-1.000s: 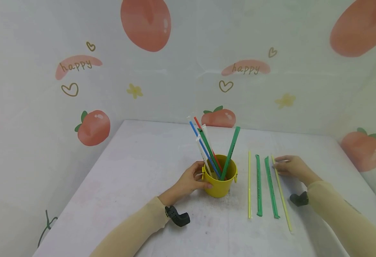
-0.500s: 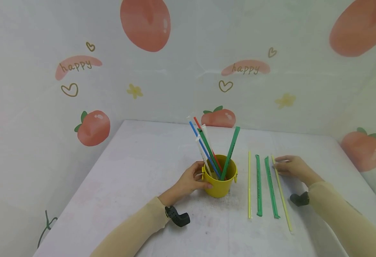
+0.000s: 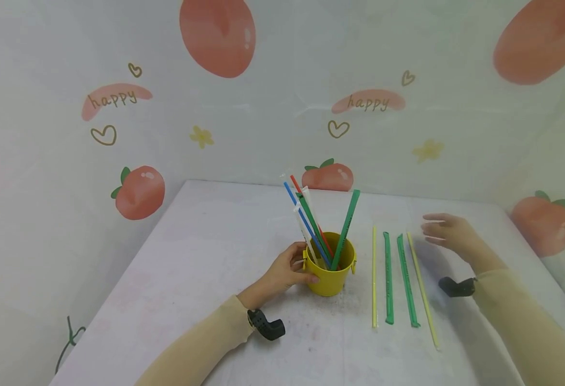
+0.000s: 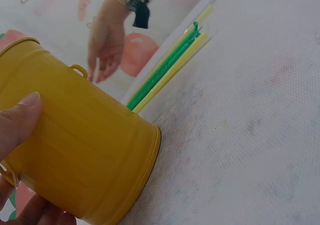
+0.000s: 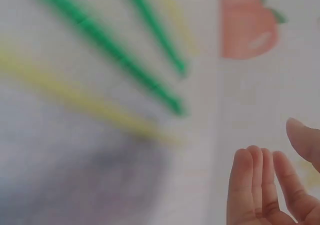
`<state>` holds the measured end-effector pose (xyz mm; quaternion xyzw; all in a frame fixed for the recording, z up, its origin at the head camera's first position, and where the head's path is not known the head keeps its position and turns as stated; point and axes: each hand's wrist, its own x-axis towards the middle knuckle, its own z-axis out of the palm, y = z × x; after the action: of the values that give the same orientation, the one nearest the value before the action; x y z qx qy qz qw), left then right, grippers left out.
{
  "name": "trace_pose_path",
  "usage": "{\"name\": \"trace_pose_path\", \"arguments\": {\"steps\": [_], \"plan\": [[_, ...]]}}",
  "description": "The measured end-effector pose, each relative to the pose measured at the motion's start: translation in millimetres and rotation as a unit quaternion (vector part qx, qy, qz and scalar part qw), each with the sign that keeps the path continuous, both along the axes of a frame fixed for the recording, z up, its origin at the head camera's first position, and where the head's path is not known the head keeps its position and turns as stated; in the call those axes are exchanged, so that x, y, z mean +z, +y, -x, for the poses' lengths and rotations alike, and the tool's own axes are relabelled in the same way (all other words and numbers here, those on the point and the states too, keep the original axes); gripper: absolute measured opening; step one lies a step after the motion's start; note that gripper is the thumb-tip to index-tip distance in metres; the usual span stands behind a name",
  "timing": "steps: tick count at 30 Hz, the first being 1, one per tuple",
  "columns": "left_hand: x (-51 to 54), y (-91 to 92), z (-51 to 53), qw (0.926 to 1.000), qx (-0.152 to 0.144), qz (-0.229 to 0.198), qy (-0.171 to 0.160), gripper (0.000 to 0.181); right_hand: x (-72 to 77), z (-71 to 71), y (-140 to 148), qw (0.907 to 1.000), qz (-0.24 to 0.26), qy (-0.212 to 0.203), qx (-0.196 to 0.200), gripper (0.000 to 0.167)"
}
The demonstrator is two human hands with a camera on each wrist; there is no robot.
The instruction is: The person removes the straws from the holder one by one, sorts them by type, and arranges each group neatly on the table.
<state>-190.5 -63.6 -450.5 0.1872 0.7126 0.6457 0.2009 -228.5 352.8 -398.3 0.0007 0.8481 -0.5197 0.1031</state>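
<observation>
Several straws (image 3: 313, 224) in yellow bucket (image 3: 328, 284), head view only, left hand (image 3: 285, 270) gripping bucket, right hand (image 3: 452, 234) loosely outstretched

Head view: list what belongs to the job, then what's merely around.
In the work, apparently:
Yellow bucket, gripped by the left hand
Straws leaning in it
Two yellow straws, two green straws beside it

Merely around:
Table
Printed backdrop
Black wrist devices

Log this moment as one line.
left hand: holds yellow bucket | bucket: straws inside | right hand: hovers empty | table: two green straws, two yellow straws
</observation>
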Motion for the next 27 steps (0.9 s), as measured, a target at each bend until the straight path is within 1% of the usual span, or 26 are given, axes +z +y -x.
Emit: {"name": "trace_pose_path", "arguments": {"steps": [2,3,4,5,6,7,10,11,13,14,15,17,20,24,27], "plan": [[0.0,-0.1,-0.1,1.0,0.0,0.0,0.0,0.066,9.8,-1.1,-7,0.9967,0.073,0.037,0.001,0.05],[-0.1,-0.1,-0.1,1.0,0.001,0.0,-0.001,0.066,14.7,-1.6,-11,0.9931,0.105,0.052,0.002,0.042],[-0.2,-0.1,-0.1,1.0,0.002,0.001,0.0,0.066,19.5,-2.2,-16,0.9871,0.144,0.07,0.008,0.033],[-0.3,-0.1,-0.2,1.0,0.002,0.002,-0.001,0.066,24.0,-2.9,-21,0.9789,0.183,0.089,0.019,0.028],[-0.3,-0.1,-0.2,1.0,0.003,0.003,0.0,0.066,28.3,-3.4,-27,0.9686,0.224,0.105,0.029,0.026],[-0.6,-0.1,-0.2,1.0,0.004,0.004,0.001,0.066,32.5,-4.0,-33,0.9559,0.264,0.121,0.042,0.027],[-0.7,-0.2,-0.4,1.0,0.006,0.007,0.002,0.066,45.0,-7.3,-53,0.9192,0.35,0.162,0.079,0.034],[-0.7,-0.2,-0.4,1.0,0.006,0.007,0.003,0.067,48.7,-8.6,-60,0.9098,0.368,0.173,0.085,0.035],[-1.0,-0.4,-0.5,1.0,0.005,0.006,0.005,0.067,54.8,-11.1,-73,0.8947,0.396,0.187,0.089,0.037],[-0.7,-0.4,-0.6,1.0,0.004,0.006,0.005,0.067,57.0,-12.2,-79,0.8884,0.408,0.192,0.087,0.037],[-0.6,-0.5,-0.6,1.0,0.003,0.005,0.006,0.067,58.9,-13.2,-85,0.8844,0.414,0.197,0.085,0.037],[-0.1,-0.4,-0.6,1.0,0.002,0.002,0.005,0.067,61.5,-14.8,-95,0.8841,0.412,0.207,0.078,0.038],[1.1,0.0,-0.9,1.0,0.002,0.0,0.005,0.067,61.8,-16.2,-108,0.8834,0.413,0.21,0.067,0.04],[1.2,0.2,-1.0,1.0,0.003,0.0,0.004,0.067,55.3,-17.6,-123,0.8966,0.384,0.213,0.062,0.044],[0.7,0.3,-0.9,1.0,0.003,-0.001,0.001,0.068,47.0,-18.7,-131,0.9112,0.346,0.214,0.062,0.045]]}}
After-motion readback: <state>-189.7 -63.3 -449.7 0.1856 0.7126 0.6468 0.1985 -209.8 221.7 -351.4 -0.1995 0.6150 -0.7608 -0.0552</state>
